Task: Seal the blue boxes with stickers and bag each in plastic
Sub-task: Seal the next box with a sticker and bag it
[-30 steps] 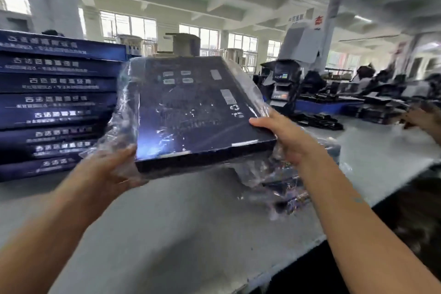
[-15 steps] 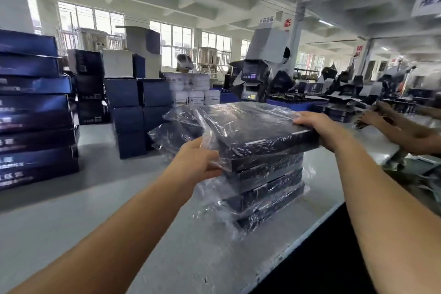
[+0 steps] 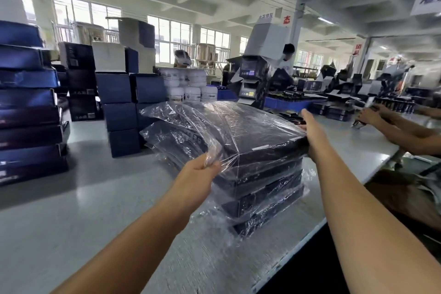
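At the far left a tall stack of blue boxes without plastic waits on the table. A second ago the bagged box was lifted and tilted toward the camera. Now it lies flat on top of the pile of bagged boxes, near the front edge of the table.

The left hand pinches the loose plastic bag at the near left corner of this box, with the fingers curled around the film. The right hand lies with straight fingers against the right side of the box and seems to push it into line. Its thumb I cannot see. I judge that this box is finished, and the next one must come from the left stack.

The table is pale grey and smooth. Behind the pile stand small blue cartons and white jars. At the right, the hands of another person work at the same table. The room is a big workshop with many windows.
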